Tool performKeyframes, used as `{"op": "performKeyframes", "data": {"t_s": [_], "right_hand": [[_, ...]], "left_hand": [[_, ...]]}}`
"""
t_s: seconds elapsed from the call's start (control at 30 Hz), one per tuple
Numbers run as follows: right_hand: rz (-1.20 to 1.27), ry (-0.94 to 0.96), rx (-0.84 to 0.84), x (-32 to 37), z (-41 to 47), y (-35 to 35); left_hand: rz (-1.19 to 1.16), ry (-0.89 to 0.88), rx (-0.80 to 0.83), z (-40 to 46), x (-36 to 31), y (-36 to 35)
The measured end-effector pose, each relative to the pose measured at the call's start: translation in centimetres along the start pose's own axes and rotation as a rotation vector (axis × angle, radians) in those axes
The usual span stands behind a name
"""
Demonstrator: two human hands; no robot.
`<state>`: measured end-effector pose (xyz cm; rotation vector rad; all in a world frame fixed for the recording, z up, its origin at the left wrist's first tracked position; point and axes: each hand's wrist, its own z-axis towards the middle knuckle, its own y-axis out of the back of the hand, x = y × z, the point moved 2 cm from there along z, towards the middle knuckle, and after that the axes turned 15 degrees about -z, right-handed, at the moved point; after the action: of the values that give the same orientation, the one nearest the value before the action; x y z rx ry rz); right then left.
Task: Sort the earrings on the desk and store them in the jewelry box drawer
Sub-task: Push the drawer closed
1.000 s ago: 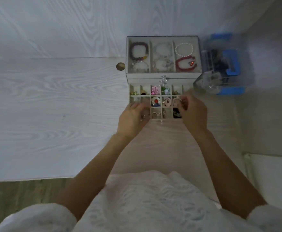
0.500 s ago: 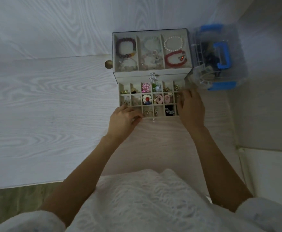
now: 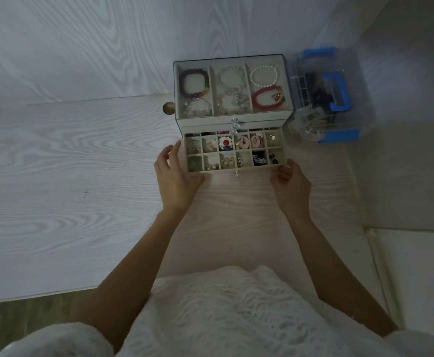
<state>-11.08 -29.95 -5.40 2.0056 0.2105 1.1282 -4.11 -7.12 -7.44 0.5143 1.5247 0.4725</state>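
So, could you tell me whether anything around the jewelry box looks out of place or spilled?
Nothing stands out. The jewelry box sits square on the desk, its drawer partly open, earrings in their compartments, none visible loose.

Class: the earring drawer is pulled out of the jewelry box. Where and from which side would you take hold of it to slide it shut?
Probably the drawer by its front panel's two ends, from the near side: the left hand and right hand already flank those corners, and the crystal knob is small.

1 head-worn camera looks forward and steeply down from above the person's chest onto the desk (image 3: 56, 176), facing its far edge and the wall, near enough that both forearms fill the lower frame.
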Motion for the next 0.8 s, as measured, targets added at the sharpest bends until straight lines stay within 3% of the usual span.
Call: {"op": "performKeyframes", "data": {"t_s": [0.1, 0.23, 0.43, 0.63, 0.8], "right_hand": [[0.032, -0.019, -0.030, 0.6, 1.1, -0.3], [0.007, 0.039, -0.013, 0.9, 1.6, -0.9], [-0.350, 0.212, 0.030, 2.7, 3.7, -2.3], [-0.524, 0.252, 0.040, 3.1, 5.5, -2.8], [-0.613, 0.273, 0.142, 3.2, 5.8, -2.4]], "left_hand": [[-0.096, 0.161, 0.056, 1.0, 0.8, 0.2], [-0.103, 0.093, -0.011, 2.8, 0.2, 0.5], [-0.081, 0.049, -0.021, 6.5, -0.5, 0.4], [-0.176, 0.148, -0.123, 7.7, -0.7, -0.1], [-0.128, 0.145, -0.089, 8.0, -0.8, 0.6]]}}
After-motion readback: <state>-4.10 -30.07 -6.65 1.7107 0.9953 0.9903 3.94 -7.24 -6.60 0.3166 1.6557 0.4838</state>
